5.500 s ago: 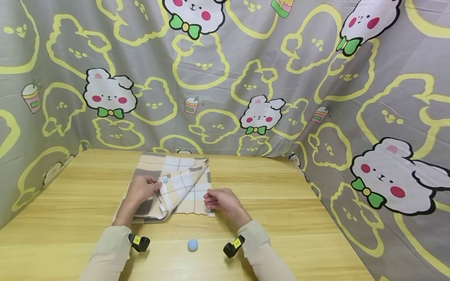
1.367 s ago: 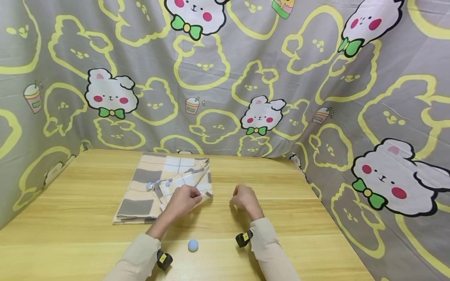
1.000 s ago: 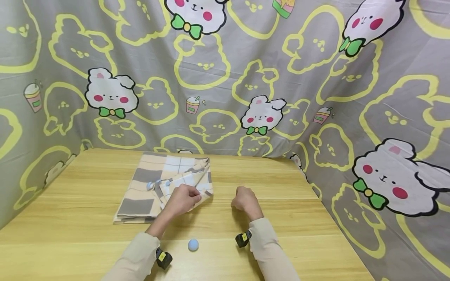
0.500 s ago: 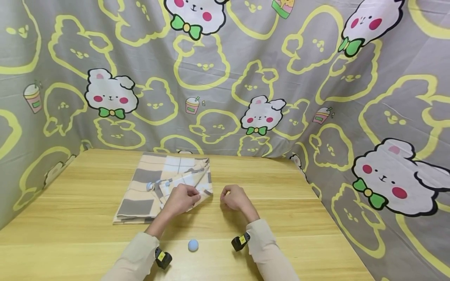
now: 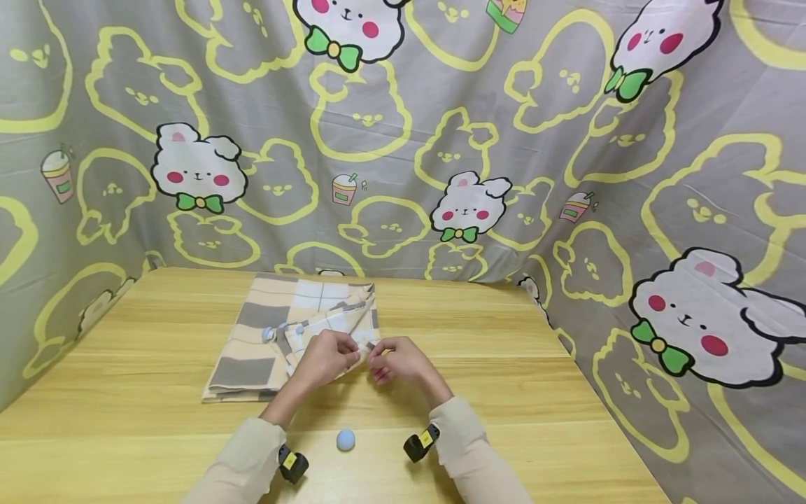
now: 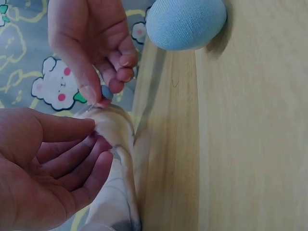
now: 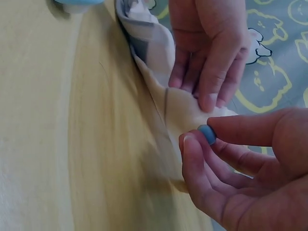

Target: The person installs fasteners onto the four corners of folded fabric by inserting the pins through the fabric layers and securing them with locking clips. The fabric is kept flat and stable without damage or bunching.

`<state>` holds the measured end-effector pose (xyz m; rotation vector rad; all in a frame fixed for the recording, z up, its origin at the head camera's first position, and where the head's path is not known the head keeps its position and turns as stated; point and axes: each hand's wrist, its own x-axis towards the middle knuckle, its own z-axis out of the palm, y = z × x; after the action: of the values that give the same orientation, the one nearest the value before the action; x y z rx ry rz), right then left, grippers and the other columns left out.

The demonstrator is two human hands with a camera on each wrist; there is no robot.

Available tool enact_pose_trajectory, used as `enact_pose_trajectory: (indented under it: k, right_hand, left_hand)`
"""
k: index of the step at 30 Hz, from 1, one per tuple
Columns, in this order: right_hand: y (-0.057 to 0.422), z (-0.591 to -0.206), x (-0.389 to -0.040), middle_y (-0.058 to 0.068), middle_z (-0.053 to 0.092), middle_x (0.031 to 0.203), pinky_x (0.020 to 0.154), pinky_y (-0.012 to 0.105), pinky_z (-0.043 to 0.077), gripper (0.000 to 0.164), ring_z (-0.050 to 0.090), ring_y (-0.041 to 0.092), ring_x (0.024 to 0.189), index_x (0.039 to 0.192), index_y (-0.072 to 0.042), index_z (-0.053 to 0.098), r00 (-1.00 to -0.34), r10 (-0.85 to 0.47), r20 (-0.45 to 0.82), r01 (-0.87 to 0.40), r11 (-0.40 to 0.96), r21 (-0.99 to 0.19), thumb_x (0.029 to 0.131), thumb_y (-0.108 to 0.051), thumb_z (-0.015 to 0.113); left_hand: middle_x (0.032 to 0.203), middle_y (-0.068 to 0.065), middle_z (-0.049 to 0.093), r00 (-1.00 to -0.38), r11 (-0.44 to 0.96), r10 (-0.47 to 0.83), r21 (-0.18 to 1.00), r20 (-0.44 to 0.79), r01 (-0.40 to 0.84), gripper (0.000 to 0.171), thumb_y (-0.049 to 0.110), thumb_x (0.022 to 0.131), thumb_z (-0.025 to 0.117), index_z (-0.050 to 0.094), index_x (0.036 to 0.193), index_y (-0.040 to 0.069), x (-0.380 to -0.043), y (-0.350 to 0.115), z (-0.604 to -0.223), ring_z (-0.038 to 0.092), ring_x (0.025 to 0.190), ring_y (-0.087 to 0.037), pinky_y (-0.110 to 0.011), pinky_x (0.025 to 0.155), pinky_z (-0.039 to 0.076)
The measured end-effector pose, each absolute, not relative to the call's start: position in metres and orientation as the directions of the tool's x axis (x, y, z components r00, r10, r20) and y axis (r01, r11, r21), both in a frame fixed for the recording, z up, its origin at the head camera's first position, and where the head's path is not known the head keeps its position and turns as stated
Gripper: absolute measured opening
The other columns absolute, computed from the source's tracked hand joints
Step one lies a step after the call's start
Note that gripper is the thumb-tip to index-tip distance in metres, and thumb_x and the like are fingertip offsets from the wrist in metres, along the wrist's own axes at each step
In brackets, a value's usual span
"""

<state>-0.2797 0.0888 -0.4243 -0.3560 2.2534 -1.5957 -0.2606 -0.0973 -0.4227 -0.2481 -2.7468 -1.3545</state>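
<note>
A folded plaid cloth (image 5: 248, 343) in beige, grey and white lies at the back left of the table. My left hand (image 5: 327, 355) pinches its near right edge, thumb on top in the left wrist view. Right beside it, my right hand (image 5: 401, 360) holds a small blue ball-headed pin (image 7: 207, 134) between thumb and forefinger, close to the cloth's edge. A thin shaft shows faintly at the ball in the left wrist view. Further left on the cloth sit several small blue round pieces, one of them a blue head (image 5: 267, 334) at a gathered fold.
A larger light blue ball (image 5: 345, 439) with a woven-looking surface stands on the wooden table (image 5: 504, 392) nearer to me, between my forearms. A grey curtain (image 5: 390, 140) with cartoon rabbits hangs behind and at both sides. Each wrist carries a black camera (image 5: 292, 464).
Since the earliest frame, my left hand has shifted right along the cloth, whose loose flap is now gathered. My right hand went right, off the cloth, then came back left to its edge.
</note>
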Motion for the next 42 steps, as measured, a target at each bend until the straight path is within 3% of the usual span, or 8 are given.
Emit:
enact_pose_trajectory:
  k: [15, 30, 36, 42]
  right_hand:
    - [0.081, -0.427, -0.277, 0.02, 0.071, 0.076, 0.06, 0.033, 0.06, 0.009, 0.065, 0.017, 0.058, 0.091, 0.008, 0.068, -0.911, -0.384, -0.151, 0.028, 0.308, -0.951, 0.09, 0.0, 0.066]
    - [0.078, -0.432, -0.279, 0.018, 0.071, 0.085, 0.068, 0.035, 0.062, 0.014, 0.068, 0.017, 0.066, 0.097, 0.011, 0.066, -0.905, -0.388, -0.173, 0.09, 0.223, -0.971, 0.094, -0.001, 0.062]
    - [0.081, -0.433, -0.281, 0.022, 0.071, 0.096, 0.078, 0.037, 0.062, 0.017, 0.071, 0.019, 0.076, 0.102, 0.009, 0.064, -0.866, -0.457, -0.203, 0.143, 0.164, -0.976, 0.098, -0.007, 0.063]
    - [0.084, -0.432, -0.282, 0.024, 0.071, 0.1, 0.082, 0.038, 0.061, 0.036, 0.072, 0.02, 0.079, 0.111, 0.01, 0.065, -0.834, -0.491, -0.25, 0.193, 0.165, -0.967, 0.104, -0.025, 0.058]
  left_hand:
    - [0.077, -0.007, 0.076, -0.981, 0.602, 0.135, 0.774, 0.142, 0.195, 0.018, 0.0, 0.084, 0.075, 0.077, 0.101, 0.005, -0.259, -0.096, -0.421, 0.07, 0.065, -0.015, -0.028, 0.058, 0.053]
    - [0.074, -0.006, 0.076, -0.976, 0.618, 0.143, 0.755, 0.167, 0.22, 0.02, -0.001, 0.081, 0.076, 0.079, 0.1, 0.007, -0.259, -0.094, -0.421, 0.069, 0.064, -0.014, -0.027, 0.056, 0.05]
    - [0.073, -0.006, 0.076, -0.974, 0.625, 0.145, 0.746, 0.175, 0.228, 0.019, -0.001, 0.081, 0.076, 0.079, 0.097, 0.008, -0.259, -0.093, -0.421, 0.067, 0.062, -0.013, -0.027, 0.053, 0.048]
    - [0.07, -0.003, 0.073, -0.973, 0.64, 0.159, 0.733, 0.168, 0.231, 0.017, -0.001, 0.08, 0.077, 0.08, 0.093, 0.01, -0.258, -0.093, -0.421, 0.062, 0.058, -0.012, -0.027, 0.052, 0.047]
